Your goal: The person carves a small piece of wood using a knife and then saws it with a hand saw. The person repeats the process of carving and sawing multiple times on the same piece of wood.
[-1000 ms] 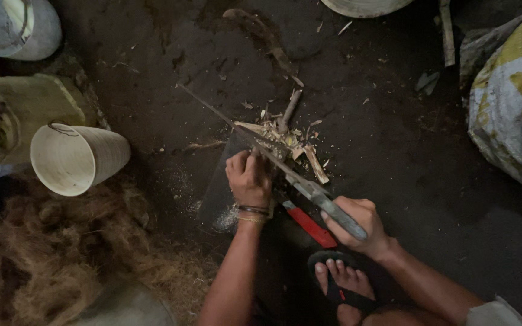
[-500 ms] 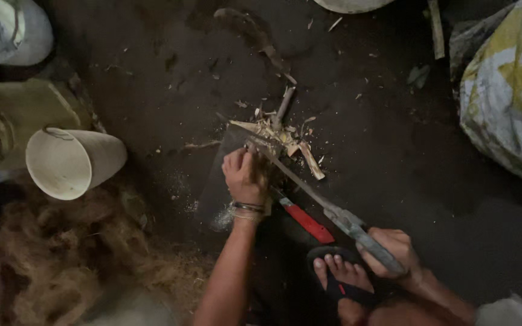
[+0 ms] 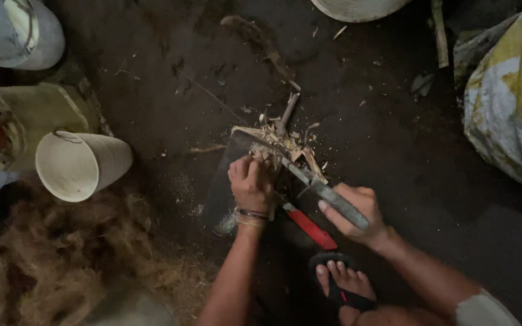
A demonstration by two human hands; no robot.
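Brown fibre heap (image 3: 49,265) near left; cream bucket (image 3: 83,164) tipped beside it. Centre: left hand (image 3: 252,184) clenched on wood stick (image 3: 285,115), pressing it onto dark board (image 3: 228,181). Right hand (image 3: 351,211) grasps knife (image 3: 318,187), blade touching shavings (image 3: 291,145). Patterned sack (image 3: 509,102) far right.

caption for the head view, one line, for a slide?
Left hand steadies a wooden stick on a dark board while the right hand works a knife through it.

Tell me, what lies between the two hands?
In the head view, a red-handled tool lies on the ground between the left hand and right hand.
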